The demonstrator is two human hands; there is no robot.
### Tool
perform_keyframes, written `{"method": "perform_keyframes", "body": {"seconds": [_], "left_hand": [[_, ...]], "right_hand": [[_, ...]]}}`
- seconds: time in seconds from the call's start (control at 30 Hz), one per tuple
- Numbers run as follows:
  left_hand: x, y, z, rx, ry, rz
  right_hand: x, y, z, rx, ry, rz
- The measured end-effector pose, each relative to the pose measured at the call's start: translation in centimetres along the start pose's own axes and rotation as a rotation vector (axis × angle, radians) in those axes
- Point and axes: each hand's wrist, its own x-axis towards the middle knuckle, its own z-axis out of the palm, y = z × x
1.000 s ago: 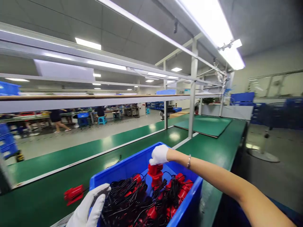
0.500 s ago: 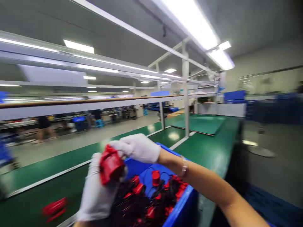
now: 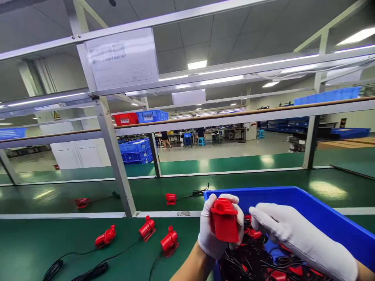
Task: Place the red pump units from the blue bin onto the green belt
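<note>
My left hand (image 3: 211,230), in a white glove, is wrapped round a red pump (image 3: 225,220) and holds it up at the near left rim of a blue bin (image 3: 295,195). Just to its right, my white-gloved right hand (image 3: 281,224) hovers over the bin, fingers stretched toward the pump but apart from it. Nothing shows in that hand. Beneath both hands, more red pumps (image 3: 278,275) lie tangled with black cords (image 3: 249,253) inside the bin. The lower part of the held pump is partly covered by my fingers.
On the green bench (image 3: 35,242) to the left lie several red pumps (image 3: 169,241) with black cords. Two more, one a red pump (image 3: 170,198), rest beyond the white strip. A metal post (image 3: 115,164) rises from the bench, and a shelf (image 3: 205,121) carrying bins crosses ahead.
My view has swung left, bringing the pumps on the bench into sight. My right hand has come away from the held pump; my left hand still grips it.
</note>
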Motion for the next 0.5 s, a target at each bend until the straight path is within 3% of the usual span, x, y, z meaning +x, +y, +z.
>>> {"method": "perform_keyframes", "body": {"seconds": [0.1,0.2,0.37,0.43,0.5], "left_hand": [[-1.1,0.4,-0.3,0.211,0.109,0.138],[-2.3,0.7,-1.1,0.559,0.186,0.265],[-3.3,-0.2,-3.6,1.117,0.064,0.576],[-3.1,-0.5,-4.5,1.296,0.014,0.718],[-2.9,-0.3,-5.1,1.406,0.054,0.775]], "right_hand": [[-0.3,-0.1,0.2,0.087,-0.042,-0.04],[-1.0,-0.9,0.6,0.107,-0.068,-0.099],[-1.3,-2.3,2.0,-0.099,-0.116,-0.007],[-0.8,-1.9,2.3,-0.139,-0.116,-0.057],[0.2,-0.9,1.4,-0.095,-0.119,-0.108]]}}
